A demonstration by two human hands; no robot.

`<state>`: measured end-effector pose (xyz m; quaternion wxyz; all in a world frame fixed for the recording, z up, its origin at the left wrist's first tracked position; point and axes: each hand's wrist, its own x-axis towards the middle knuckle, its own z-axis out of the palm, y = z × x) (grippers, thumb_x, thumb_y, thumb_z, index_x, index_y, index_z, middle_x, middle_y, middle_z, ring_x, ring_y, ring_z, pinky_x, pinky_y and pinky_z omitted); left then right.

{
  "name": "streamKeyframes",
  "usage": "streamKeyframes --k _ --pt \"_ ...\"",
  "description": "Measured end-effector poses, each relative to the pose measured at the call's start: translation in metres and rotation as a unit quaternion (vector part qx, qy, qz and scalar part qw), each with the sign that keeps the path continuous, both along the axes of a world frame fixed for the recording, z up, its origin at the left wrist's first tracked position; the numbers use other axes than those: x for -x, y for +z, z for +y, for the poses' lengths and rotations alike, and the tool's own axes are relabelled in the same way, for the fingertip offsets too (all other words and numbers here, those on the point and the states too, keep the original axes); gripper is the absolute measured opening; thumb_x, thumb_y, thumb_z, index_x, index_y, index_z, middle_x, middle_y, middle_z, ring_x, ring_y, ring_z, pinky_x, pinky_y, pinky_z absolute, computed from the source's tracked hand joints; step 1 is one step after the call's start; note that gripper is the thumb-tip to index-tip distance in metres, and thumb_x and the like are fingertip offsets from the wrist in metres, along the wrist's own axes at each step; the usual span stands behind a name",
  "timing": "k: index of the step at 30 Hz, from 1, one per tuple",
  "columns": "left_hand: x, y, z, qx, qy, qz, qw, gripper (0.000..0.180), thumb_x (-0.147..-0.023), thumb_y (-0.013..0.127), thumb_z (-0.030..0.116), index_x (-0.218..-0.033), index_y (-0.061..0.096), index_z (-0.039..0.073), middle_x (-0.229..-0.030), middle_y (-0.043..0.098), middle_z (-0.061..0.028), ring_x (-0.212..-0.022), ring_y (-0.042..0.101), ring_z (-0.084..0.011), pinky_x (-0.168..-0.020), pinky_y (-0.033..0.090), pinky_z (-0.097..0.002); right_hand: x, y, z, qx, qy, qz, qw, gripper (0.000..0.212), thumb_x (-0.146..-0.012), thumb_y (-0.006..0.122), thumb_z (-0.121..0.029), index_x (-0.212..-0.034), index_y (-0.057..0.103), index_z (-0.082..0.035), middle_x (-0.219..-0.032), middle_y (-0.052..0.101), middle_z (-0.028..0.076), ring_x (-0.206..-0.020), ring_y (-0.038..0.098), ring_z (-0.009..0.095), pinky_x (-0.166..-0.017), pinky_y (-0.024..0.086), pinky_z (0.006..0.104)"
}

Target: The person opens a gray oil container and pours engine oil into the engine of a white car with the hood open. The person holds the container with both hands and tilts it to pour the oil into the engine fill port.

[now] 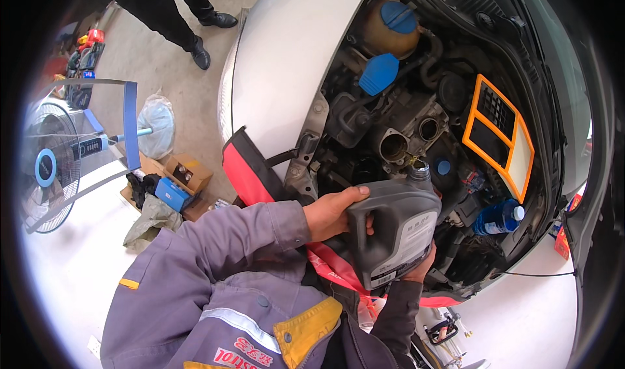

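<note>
A dark grey engine oil jug [384, 232] with a pale label is tipped forward over the engine bay. My left hand [335, 216] is wrapped round its handle. Under the jug's lower end, my right hand [423, 265] grips it from the right, its fingers partly hidden. The jug's uncapped mouth [418, 168] points at the engine [407, 125], close to two round openings. Yellowish liquid shows at the lip; whether a stream runs into an opening I cannot tell.
Blue caps top a reservoir [384, 34] and a filler neck [379, 74]. An orange-framed filter [478, 125] and a blue bottle [498, 218] lie at the right. A red-black cover [250, 174] drapes the car's front edge. Left are a fan [49, 167], cardboard boxes [189, 174] and a standing person [156, 11].
</note>
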<state>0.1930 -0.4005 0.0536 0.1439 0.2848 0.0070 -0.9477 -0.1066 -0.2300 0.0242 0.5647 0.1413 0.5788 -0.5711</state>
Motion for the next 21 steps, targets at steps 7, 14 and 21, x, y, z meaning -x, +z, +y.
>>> streamKeyframes --k 7,14,21 --pt "-0.0007 0.0011 0.0001 -0.005 -0.001 -0.003 1.000 0.056 -0.098 0.051 0.053 -0.118 0.059 0.002 -0.097 0.063 -0.0111 -0.096 0.062 -0.0268 -0.092 0.047 -0.0422 -0.0036 0.0035 -0.0025 -0.004 0.002 0.015 1.000 0.059 -0.098 0.038 -0.047 -0.134 0.056 -0.005 -0.130 0.063 0.012 -0.116 0.061 0.032 -0.100 0.047 0.0423" --pt "0.0005 0.0003 0.0015 -0.013 -0.001 -0.004 1.000 0.057 -0.097 0.053 0.054 -0.120 0.058 0.001 -0.099 0.063 -0.0118 -0.097 0.062 -0.0273 -0.094 0.047 -0.0427 0.0042 -0.0001 0.0038 0.005 -0.003 0.003 1.000 0.053 -0.099 0.039 -0.042 -0.133 0.057 -0.006 -0.130 0.063 0.012 -0.115 0.062 0.030 -0.101 0.048 0.0418" --pt "0.0006 -0.0002 0.0018 -0.017 -0.001 0.000 1.000 0.058 -0.097 0.053 0.054 -0.120 0.058 0.001 -0.100 0.062 -0.0123 -0.098 0.061 -0.0280 -0.095 0.047 -0.0431 0.0033 0.0020 0.0032 0.003 0.002 0.009 1.000 0.052 -0.099 0.039 -0.041 -0.133 0.057 -0.006 -0.129 0.063 0.011 -0.115 0.062 0.030 -0.101 0.047 0.0411"
